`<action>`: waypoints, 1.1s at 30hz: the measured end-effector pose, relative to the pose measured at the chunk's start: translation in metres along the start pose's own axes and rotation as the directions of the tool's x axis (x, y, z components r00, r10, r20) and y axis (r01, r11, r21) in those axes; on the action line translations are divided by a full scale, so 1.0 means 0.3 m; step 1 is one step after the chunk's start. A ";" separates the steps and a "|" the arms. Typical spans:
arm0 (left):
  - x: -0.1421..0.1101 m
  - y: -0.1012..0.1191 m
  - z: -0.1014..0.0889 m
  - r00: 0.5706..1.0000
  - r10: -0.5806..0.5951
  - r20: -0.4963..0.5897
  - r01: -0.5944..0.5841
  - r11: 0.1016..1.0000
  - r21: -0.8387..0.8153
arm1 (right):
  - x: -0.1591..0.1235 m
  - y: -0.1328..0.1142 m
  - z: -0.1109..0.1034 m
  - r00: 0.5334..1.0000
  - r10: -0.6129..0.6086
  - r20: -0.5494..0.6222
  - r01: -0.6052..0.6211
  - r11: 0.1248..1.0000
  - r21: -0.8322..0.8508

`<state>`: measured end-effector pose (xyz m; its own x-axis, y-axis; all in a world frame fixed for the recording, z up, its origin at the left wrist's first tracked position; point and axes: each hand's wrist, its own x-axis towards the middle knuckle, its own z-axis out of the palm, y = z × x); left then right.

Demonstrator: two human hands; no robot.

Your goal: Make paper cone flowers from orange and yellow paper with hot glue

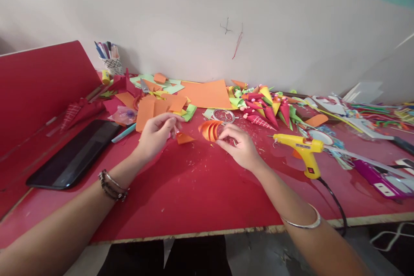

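Note:
My left hand (158, 133) is closed in a pinch above the middle of the table. At its fingertips is a small pointed orange paper piece (184, 138), its tip toward the right; a pale bit shows between the fingers. My right hand (238, 144) pinches a shiny orange ribbon (210, 131) curled in several loops. A small gap separates the ribbon from the orange piece. Behind the ribbon lies a clear ring-shaped roll (224, 116). To the right of my right hand a yellow glue gun (300, 148) rests on the table.
Orange paper sheets (205, 94) and a pile of small coloured paper cones (263, 105) lie along the wall. A black phone (74, 155) is at left, near a pen cup (111, 62). A purple power strip (381, 179) lies at right. Paper scraps dot the red table (194, 207).

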<state>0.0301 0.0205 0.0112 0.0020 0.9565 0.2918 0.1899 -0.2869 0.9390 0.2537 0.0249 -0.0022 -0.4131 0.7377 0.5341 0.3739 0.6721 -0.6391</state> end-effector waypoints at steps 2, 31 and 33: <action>0.011 -0.002 -0.011 0.991 0.035 -0.132 -0.038 0.999 -0.023 | 0.002 0.014 -0.004 1.000 0.014 -0.018 -0.014 1.000 -0.014; 0.039 -0.086 -0.063 0.823 0.206 0.529 -0.565 0.378 0.733 | -0.001 0.098 -0.010 0.958 0.212 -0.192 -0.255 0.938 -0.235; 0.035 -0.080 -0.061 0.844 0.235 0.483 -0.531 0.496 0.687 | 0.001 0.088 -0.011 0.958 0.198 -0.207 -0.242 0.946 -0.217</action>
<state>0.0076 0.0366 -0.0050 0.5203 0.7651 0.3793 0.7675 -0.6137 0.1851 0.2662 0.0431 -0.0172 -0.1503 0.8530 0.4998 0.6335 0.4712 -0.6137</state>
